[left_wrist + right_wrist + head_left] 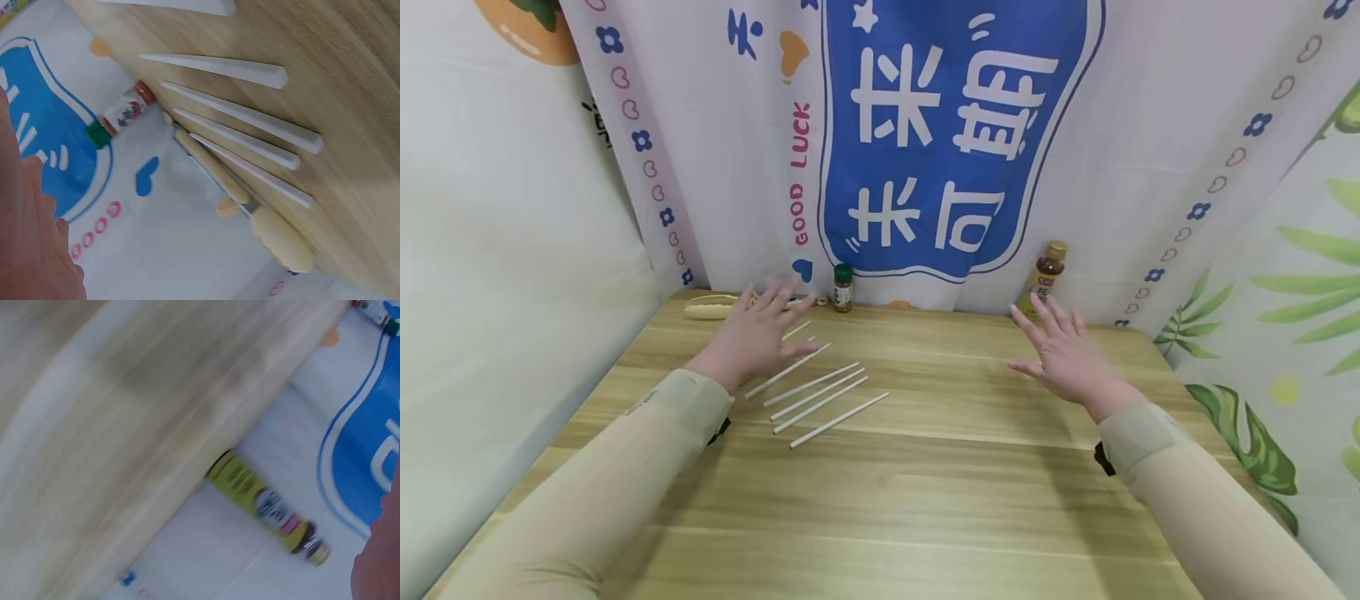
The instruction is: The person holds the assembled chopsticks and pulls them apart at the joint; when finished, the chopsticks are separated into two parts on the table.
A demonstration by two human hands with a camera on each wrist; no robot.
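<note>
My left hand (752,335), palm down with fingers spread, is held over the back left of the wooden table. Several thin white sticks (838,421) lie slanted beside and partly beneath it. Past its fingertips are a cream utensil with a rounded head (284,240) and a small green-capped jar (843,289). My right hand (1069,360) is likewise spread, with nothing in it. Behind its fingers a brown bottle with a yellow label (262,503) stands at the back right, partly covered by them in the head view.
A cloth (1120,167) with a blue printed panel hangs right behind the table's back edge. Pale cloth (512,208) hangs at the left, and leaf-patterned cloth (1292,350) at the right. The wooden tabletop (925,500) stretches toward the front.
</note>
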